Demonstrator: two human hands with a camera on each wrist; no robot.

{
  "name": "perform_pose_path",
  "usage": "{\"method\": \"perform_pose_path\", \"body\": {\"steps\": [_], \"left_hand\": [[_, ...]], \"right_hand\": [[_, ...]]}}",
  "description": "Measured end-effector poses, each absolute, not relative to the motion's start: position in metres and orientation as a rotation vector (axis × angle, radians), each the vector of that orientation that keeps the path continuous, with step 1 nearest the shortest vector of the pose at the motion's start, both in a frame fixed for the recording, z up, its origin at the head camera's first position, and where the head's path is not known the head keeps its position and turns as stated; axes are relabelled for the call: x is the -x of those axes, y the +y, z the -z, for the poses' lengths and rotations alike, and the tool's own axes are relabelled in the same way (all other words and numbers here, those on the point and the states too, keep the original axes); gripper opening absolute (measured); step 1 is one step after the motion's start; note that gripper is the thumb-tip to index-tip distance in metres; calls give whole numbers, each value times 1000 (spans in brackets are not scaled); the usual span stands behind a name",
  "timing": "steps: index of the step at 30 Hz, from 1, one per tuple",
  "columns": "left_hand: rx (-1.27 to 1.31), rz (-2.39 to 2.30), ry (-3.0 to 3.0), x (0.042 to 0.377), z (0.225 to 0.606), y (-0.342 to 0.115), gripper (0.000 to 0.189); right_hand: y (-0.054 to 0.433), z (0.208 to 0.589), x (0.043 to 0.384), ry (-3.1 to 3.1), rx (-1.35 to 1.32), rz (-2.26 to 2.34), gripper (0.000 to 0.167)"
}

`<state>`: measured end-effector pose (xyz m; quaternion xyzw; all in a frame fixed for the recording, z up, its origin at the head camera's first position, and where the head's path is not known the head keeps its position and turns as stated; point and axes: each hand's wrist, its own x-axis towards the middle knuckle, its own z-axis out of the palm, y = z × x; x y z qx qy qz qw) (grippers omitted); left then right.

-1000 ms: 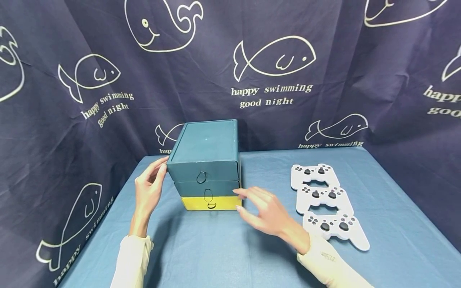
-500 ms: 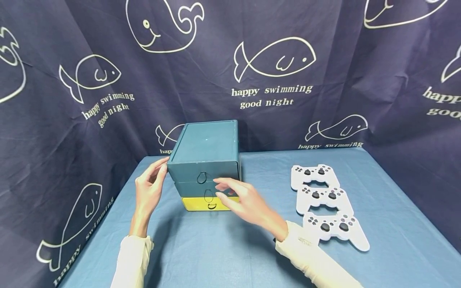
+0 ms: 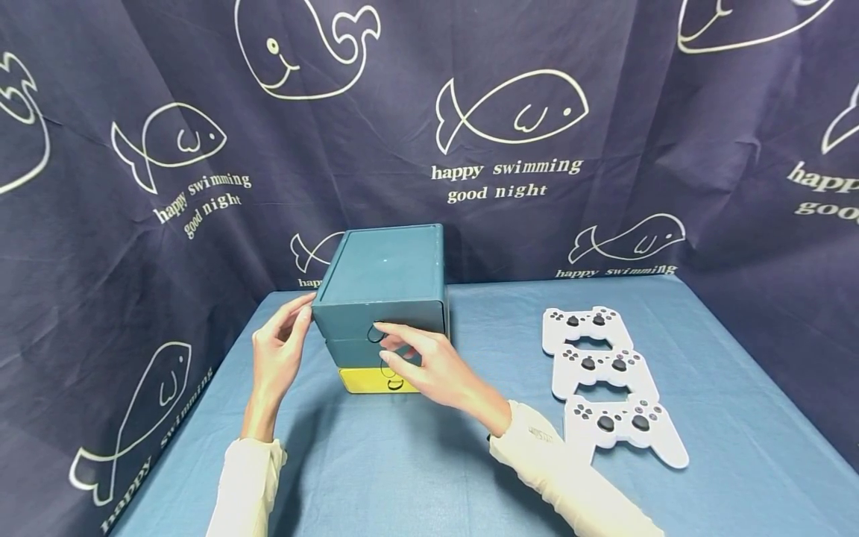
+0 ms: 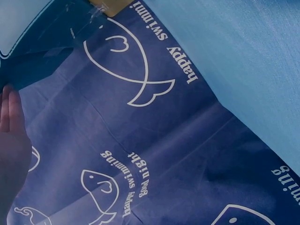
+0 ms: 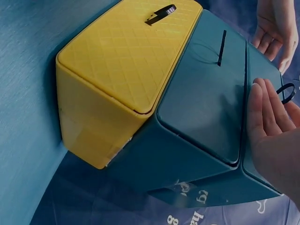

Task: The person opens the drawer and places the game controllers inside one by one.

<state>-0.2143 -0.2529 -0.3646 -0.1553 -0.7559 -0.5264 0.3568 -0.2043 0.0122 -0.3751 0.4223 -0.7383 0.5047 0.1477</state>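
Note:
A small three-tier drawer unit [image 3: 385,261] stands on the blue cloth, its two upper drawers teal and its bottom drawer yellow [image 3: 362,380]. Each drawer front has a thin black loop pull. My left hand [image 3: 277,354] rests its fingertips against the unit's upper left side. In front of the unit, my right hand [image 3: 439,367] has its index fingertip at the top drawer's loop pull [image 5: 294,90]. The fingers of that hand [image 5: 269,110] look fairly straight beside the loop in the right wrist view. Whether they touch it I cannot tell. All drawers appear pushed in.
Several white game-controller shapes, or controllers, [image 3: 607,371] lie in an overlapping column to the right of the unit. Blue cloth [image 3: 376,462] covers the table. Dark blue curtains [image 3: 510,246] with fish drawings hang behind and on both sides.
My right hand has moved left from the unit's lower right edge, across the drawer fronts and up to the top loop pull. My left hand has stayed at the left side.

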Motion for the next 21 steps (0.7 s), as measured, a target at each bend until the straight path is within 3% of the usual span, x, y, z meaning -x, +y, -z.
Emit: {"method": "perform_pose_path", "body": {"steps": [21], "left_hand": [[409,1351,-1949,215,366,-253,27]], "right_hand": [[-6,374,213,-2169,-1241,-1517,38]]}}
